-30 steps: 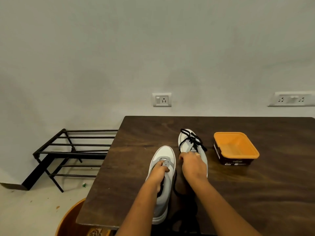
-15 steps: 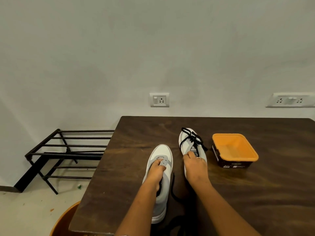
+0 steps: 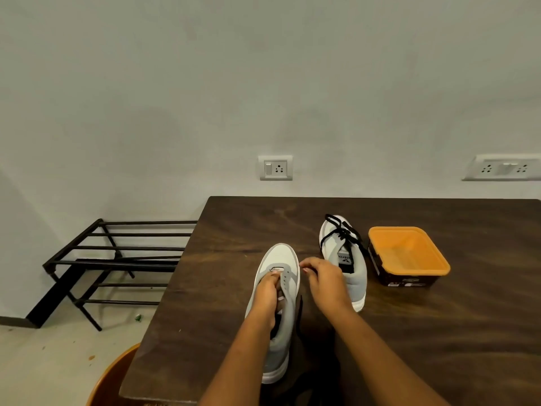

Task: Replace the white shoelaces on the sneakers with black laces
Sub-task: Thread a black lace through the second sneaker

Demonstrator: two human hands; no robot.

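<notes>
Pinching the eyelet flap of the unlaced sneaker (image 3: 281,259) near left on the table (image 3: 234,230), left hand (image 3: 268,291) unmoved, right hand (image 3: 328,284) shifted left off the black-laced sneaker (image 3: 330,244), fingers curled, grip unclear, orange tub (image 3: 409,253) right.

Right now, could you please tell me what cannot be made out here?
Head view:
- Tongue of the near sneaker: hidden under the left hand.
- Whatever the right hand pinches, if anything: too small, dark against the table.
- Label print on the orange tub: too small.
</notes>
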